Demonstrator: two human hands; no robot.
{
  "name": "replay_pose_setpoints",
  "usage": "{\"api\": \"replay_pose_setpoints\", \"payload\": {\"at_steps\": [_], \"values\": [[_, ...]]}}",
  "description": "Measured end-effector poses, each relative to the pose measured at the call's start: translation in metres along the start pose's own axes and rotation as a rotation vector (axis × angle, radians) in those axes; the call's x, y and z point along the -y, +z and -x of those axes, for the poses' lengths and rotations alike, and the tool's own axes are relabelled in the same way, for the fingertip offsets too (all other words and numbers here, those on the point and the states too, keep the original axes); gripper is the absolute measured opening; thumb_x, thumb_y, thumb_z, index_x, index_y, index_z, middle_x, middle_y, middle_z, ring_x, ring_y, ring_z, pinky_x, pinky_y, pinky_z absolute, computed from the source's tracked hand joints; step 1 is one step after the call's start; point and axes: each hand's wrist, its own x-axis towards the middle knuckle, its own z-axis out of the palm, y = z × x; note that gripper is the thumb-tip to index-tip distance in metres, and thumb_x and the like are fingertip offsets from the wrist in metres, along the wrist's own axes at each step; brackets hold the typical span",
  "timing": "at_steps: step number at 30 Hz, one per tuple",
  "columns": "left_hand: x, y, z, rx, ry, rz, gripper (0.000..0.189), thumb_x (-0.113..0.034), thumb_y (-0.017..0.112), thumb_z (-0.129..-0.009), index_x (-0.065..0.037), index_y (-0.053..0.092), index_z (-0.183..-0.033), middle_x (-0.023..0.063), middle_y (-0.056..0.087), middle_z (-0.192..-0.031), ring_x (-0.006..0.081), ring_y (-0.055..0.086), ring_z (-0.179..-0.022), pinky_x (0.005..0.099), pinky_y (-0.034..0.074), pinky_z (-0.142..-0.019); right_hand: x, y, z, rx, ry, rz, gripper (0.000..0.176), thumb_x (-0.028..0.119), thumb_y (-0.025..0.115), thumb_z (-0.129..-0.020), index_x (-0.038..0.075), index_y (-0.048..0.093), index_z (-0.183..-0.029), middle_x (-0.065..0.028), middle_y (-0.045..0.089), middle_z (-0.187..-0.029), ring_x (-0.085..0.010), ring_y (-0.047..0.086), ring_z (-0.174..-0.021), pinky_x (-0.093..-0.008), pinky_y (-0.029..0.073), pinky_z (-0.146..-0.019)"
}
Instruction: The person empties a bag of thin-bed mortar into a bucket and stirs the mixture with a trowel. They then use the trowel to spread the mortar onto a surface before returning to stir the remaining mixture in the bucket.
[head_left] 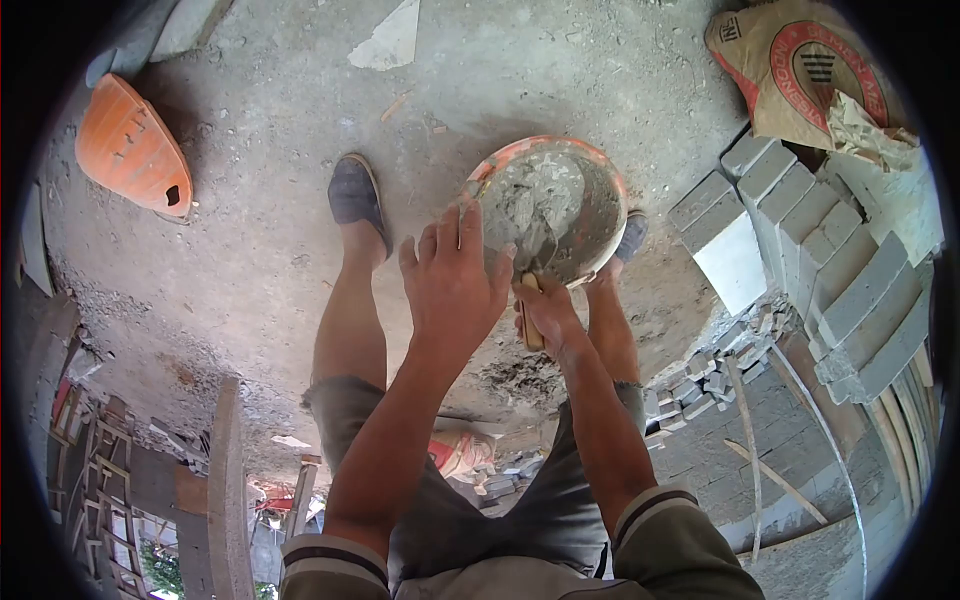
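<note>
A round orange bucket (pixel 612 180) stands on the ground between my feet, its rim smeared with cement. Wet grey mortar (pixel 548 188) lies inside it. My right hand (pixel 553 312) is closed round the wooden handle of a trowel (pixel 532 318); the blade points into the bucket, partly lost against the mortar. My left hand (pixel 453 285) is palm down at the bucket's left edge, with its fingers stretched out and spread and its thumb close to the trowel. The underside of that hand is hidden.
Grey blocks (pixel 800 215) are stacked at the right beside a paper cement sack (pixel 790 65). An orange tub (pixel 132 148) lies tipped at the upper left. Broken block pieces (pixel 700 390) and wooden sticks (pixel 775 480) lie at the lower right. A post (pixel 228 490) stands at the lower left.
</note>
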Motion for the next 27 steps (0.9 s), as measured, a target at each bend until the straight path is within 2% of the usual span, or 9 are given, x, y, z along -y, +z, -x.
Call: {"api": "replay_pose_setpoints", "payload": {"at_steps": [1, 9, 11, 13, 15, 18, 21, 25, 27], "values": [[-0.001, 0.001, -0.001, -0.021, 0.01, 0.002, 0.056, -0.034, 0.059, -0.084, -0.001, 0.048, -0.128, 0.0197, 0.053, -0.123, 0.0355, 0.053, -0.109, 0.0568, 0.036, -0.091, 0.011, 0.003, -0.004, 0.185, 0.137, -0.511, 0.026, 0.023, 0.054, -0.091, 0.004, 0.051, -0.107, -0.0107, 0.059, -0.085, -0.018, 0.061, -0.069, -0.0314, 0.052, -0.054], [0.002, 0.021, -0.005, -0.073, -0.091, 0.177, 0.056, -0.029, 0.06, -0.084, 0.001, 0.046, -0.128, 0.0201, 0.055, -0.12, 0.036, 0.056, -0.106, 0.0513, 0.038, -0.089, 0.008, -0.022, -0.014, 0.533, 0.06, -1.479, 0.023, 0.024, 0.053, -0.093, 0.004, 0.052, -0.104, -0.005, 0.055, -0.075, -0.0115, 0.054, -0.056, -0.0248, 0.048, -0.047], [-0.001, 0.023, -0.002, -0.002, -0.085, 0.205, 0.057, -0.028, 0.061, -0.083, 0.002, 0.045, -0.129, 0.0208, 0.055, -0.12, 0.0367, 0.057, -0.105, 0.0498, 0.039, -0.09, 0.027, -0.037, 0.019, 0.154, 0.026, -0.381, 0.029, 0.028, 0.058, -0.09, 0.003, 0.052, -0.105, -0.0045, 0.055, -0.069, -0.012, 0.055, -0.056, -0.025, 0.046, -0.045], [-0.002, 0.02, -0.004, -0.007, -0.096, 0.207, 0.057, -0.028, 0.061, -0.083, 0.002, 0.045, -0.129, 0.0212, 0.054, -0.121, 0.0371, 0.057, -0.105, 0.0499, 0.038, -0.09, 0.022, -0.039, 0.014, 0.091, -0.001, -0.115, 0.033, 0.027, 0.064, -0.086, 0.002, 0.052, -0.105, -0.0049, 0.058, -0.066, -0.0145, 0.061, -0.06, -0.0281, 0.046, -0.043], [-0.001, 0.022, -0.005, -0.015, -0.107, 0.211, 0.058, -0.029, 0.061, -0.083, 0.003, 0.045, -0.129, 0.0217, 0.054, -0.121, 0.0374, 0.057, -0.105, 0.0499, 0.038, -0.09, 0.023, -0.036, 0.007, -0.314, -0.378, 0.933, 0.031, 0.02, 0.063, -0.084, -0.002, 0.051, -0.103, -0.0095, 0.063, -0.076, -0.0201, 0.067, -0.072, -0.0302, 0.052, -0.048], [0.001, 0.03, -0.002, -0.046, -0.101, 0.211, 0.058, -0.029, 0.06, -0.084, 0.003, 0.045, -0.129, 0.0232, 0.054, -0.121, 0.0381, 0.057, -0.105, 0.0507, 0.039, -0.089, 0.018, -0.001, -0.017, -0.376, -0.427, 1.241, 0.027, 0.01, 0.053, -0.085, -0.005, 0.048, -0.107, -0.0187, 0.065, -0.087, -0.0306, 0.069, -0.075, -0.0367, 0.056, -0.057], [0.001, 0.031, -0.005, -0.002, -0.096, 0.302, 0.057, -0.03, 0.06, -0.084, 0.003, 0.045, -0.129, 0.0242, 0.055, -0.12, 0.0389, 0.057, -0.104, 0.0515, 0.04, -0.088, 0.001, -0.002, -0.029, -0.313, -0.37, 1.206, 0.031, 0.011, 0.053, -0.086, -0.008, 0.044, -0.11, -0.0252, 0.062, -0.096, -0.0356, 0.067, -0.075, -0.0395, 0.057, -0.063], [0.0, 0.029, -0.005, 0.027, -0.108, 0.295, 0.057, -0.032, 0.06, -0.084, 0.003, 0.047, -0.128, 0.0245, 0.057, -0.117, 0.0391, 0.059, -0.101, 0.051, 0.042, -0.085, -0.008, -0.022, 0.014, -0.31, -0.417, 1.258, 0.032, 0.009, 0.053, -0.084, -0.005, 0.044, -0.111, -0.026, 0.063, -0.093, -0.0342, 0.068, -0.075, -0.0397, 0.056, -0.061], [-0.001, 0.027, -0.007, 0.038, -0.118, 0.295, 0.057, -0.032, 0.06, -0.084, 0.003, 0.048, -0.127, 0.0245, 0.057, -0.117, 0.0391, 0.059, -0.101, 0.0506, 0.042, -0.084, -0.015, -0.024, 0.015, -0.125, -0.223, 1.021, 0.032, 0.008, 0.056, -0.081, -0.004, 0.05, -0.11, -0.0238, 0.063, -0.097, -0.0273, 0.068, -0.087, -0.0364, 0.056, -0.061]]}}
